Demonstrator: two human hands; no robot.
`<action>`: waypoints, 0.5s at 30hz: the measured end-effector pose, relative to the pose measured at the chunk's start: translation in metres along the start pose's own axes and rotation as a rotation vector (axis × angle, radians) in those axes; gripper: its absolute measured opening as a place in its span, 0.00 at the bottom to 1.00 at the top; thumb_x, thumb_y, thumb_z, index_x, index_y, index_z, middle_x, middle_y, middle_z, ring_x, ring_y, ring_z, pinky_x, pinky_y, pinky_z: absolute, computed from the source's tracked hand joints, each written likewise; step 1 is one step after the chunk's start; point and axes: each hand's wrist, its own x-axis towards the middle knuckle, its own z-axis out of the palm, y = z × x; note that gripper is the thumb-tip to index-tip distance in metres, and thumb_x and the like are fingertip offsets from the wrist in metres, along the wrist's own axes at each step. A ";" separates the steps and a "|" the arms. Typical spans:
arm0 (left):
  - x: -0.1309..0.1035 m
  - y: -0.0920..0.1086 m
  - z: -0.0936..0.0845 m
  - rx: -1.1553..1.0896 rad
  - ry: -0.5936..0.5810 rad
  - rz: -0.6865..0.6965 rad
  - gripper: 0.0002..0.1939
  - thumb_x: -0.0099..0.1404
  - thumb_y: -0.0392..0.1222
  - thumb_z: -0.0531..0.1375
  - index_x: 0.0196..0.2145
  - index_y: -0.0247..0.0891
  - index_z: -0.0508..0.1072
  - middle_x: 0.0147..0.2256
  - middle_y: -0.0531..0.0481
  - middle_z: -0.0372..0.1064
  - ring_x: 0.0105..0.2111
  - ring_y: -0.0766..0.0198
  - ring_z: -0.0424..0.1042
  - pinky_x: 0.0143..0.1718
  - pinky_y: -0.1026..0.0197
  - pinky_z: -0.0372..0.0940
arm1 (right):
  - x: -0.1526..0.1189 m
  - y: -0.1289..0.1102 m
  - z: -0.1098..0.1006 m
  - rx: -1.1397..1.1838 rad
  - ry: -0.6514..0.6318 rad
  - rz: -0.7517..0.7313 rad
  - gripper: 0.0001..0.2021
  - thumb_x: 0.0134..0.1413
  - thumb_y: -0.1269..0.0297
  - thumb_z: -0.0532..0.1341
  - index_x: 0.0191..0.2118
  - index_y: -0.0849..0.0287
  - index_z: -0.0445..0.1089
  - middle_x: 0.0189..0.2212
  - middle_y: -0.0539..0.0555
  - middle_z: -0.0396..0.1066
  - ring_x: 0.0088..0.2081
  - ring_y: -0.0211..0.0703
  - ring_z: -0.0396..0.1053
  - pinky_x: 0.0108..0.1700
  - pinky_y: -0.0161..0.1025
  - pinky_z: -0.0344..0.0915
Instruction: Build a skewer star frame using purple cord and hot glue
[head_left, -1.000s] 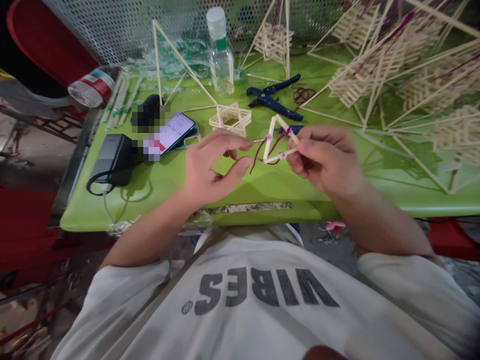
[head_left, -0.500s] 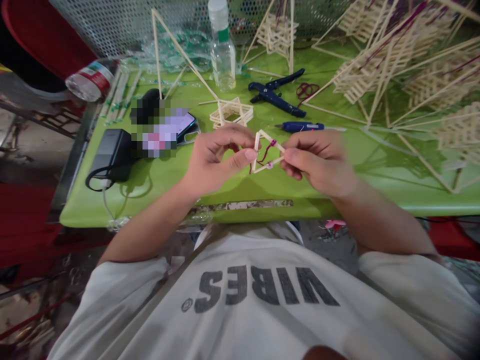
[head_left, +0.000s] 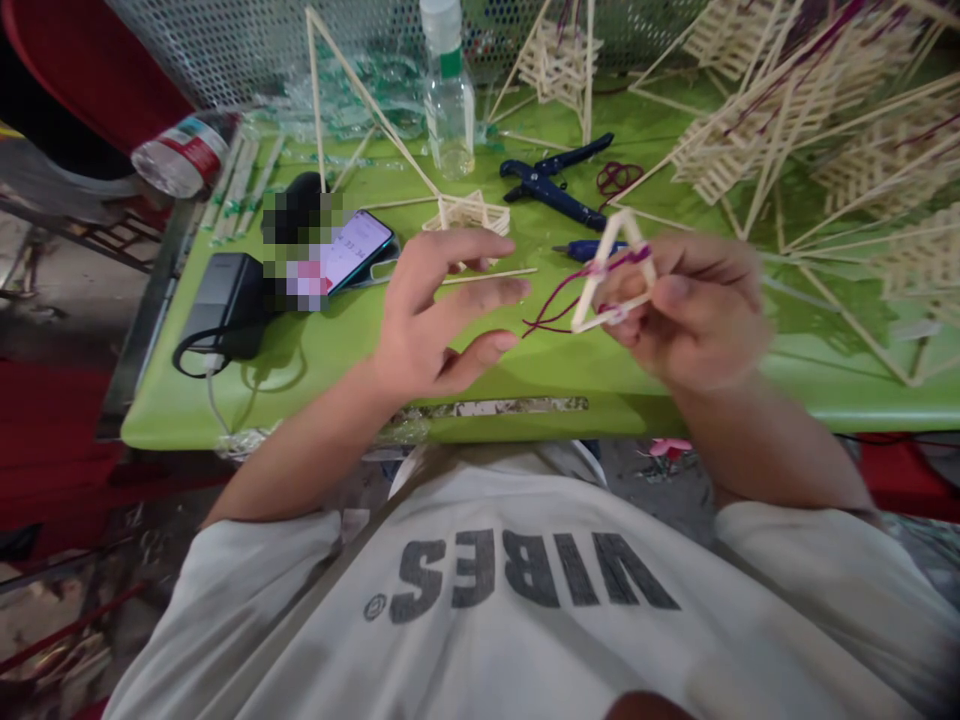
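Head cam: R hand (head_left: 697,315) pinches a small stick triangle (head_left: 591,284) btwn thumb & fingers above the green table (head_left: 345,375), purple thread (head_left: 553,290) trailing twd the L hand (head_left: 424,325), its thumb & fingers spread apart. Blue cutters (head_left: 555,192) lie beyond, nr a clear bottle (head_left: 450,120).

I'm in what looks like a small craft workshop: blue cutters (head_left: 553,193) and many stick frames (head_left: 780,108) crowd my green bench (head_left: 330,355), with litter (head_left: 56,640) strewn across the floor (head_left: 656,515)
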 end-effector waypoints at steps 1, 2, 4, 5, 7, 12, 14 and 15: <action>0.000 -0.001 0.001 0.003 0.014 0.057 0.23 0.83 0.64 0.57 0.60 0.49 0.80 0.61 0.38 0.77 0.58 0.50 0.79 0.54 0.45 0.79 | 0.001 0.000 -0.001 0.046 -0.022 -0.007 0.12 0.65 0.55 0.75 0.31 0.52 0.82 0.24 0.50 0.73 0.22 0.38 0.64 0.20 0.40 0.54; 0.000 -0.002 0.002 -0.001 0.023 0.104 0.22 0.83 0.63 0.59 0.62 0.49 0.79 0.62 0.38 0.76 0.59 0.49 0.79 0.54 0.46 0.79 | 0.003 -0.001 -0.001 0.077 -0.051 -0.027 0.11 0.65 0.56 0.74 0.32 0.53 0.83 0.28 0.52 0.75 0.23 0.38 0.66 0.19 0.39 0.57; 0.001 -0.004 0.005 -0.021 0.031 0.189 0.23 0.81 0.63 0.61 0.63 0.49 0.79 0.63 0.38 0.74 0.60 0.48 0.78 0.54 0.47 0.79 | 0.004 -0.001 -0.003 0.092 -0.120 -0.081 0.10 0.64 0.56 0.74 0.32 0.53 0.84 0.36 0.55 0.80 0.27 0.40 0.72 0.21 0.39 0.65; 0.001 -0.005 0.007 -0.030 0.032 0.226 0.25 0.80 0.65 0.62 0.63 0.47 0.79 0.63 0.37 0.73 0.61 0.47 0.78 0.55 0.47 0.79 | 0.004 -0.001 -0.003 0.089 -0.158 -0.107 0.09 0.63 0.55 0.74 0.33 0.53 0.85 0.41 0.57 0.83 0.31 0.43 0.76 0.24 0.40 0.70; 0.002 -0.008 0.010 -0.053 0.049 0.286 0.30 0.77 0.68 0.65 0.61 0.42 0.80 0.63 0.34 0.73 0.61 0.46 0.78 0.57 0.46 0.79 | 0.003 -0.001 -0.004 0.066 -0.262 -0.104 0.10 0.64 0.54 0.74 0.34 0.52 0.85 0.49 0.60 0.86 0.40 0.49 0.83 0.32 0.42 0.79; 0.000 -0.010 0.012 -0.133 0.075 0.261 0.30 0.66 0.71 0.75 0.55 0.48 0.81 0.66 0.37 0.75 0.62 0.42 0.79 0.59 0.42 0.79 | 0.003 -0.003 -0.003 0.074 -0.491 -0.193 0.08 0.65 0.60 0.72 0.36 0.58 0.85 0.59 0.65 0.87 0.44 0.52 0.89 0.48 0.46 0.84; -0.002 -0.011 0.012 -0.152 0.098 0.263 0.29 0.65 0.71 0.76 0.52 0.48 0.82 0.66 0.36 0.75 0.62 0.41 0.80 0.59 0.41 0.79 | 0.003 -0.004 -0.003 0.045 -0.493 -0.193 0.07 0.65 0.62 0.73 0.36 0.58 0.85 0.60 0.65 0.86 0.45 0.52 0.89 0.50 0.45 0.84; -0.003 -0.011 0.012 -0.155 0.097 0.258 0.28 0.65 0.71 0.76 0.50 0.49 0.82 0.66 0.36 0.75 0.62 0.41 0.80 0.59 0.40 0.78 | 0.002 -0.005 -0.003 0.026 -0.494 -0.177 0.07 0.66 0.62 0.73 0.36 0.57 0.85 0.61 0.64 0.86 0.45 0.52 0.89 0.50 0.45 0.84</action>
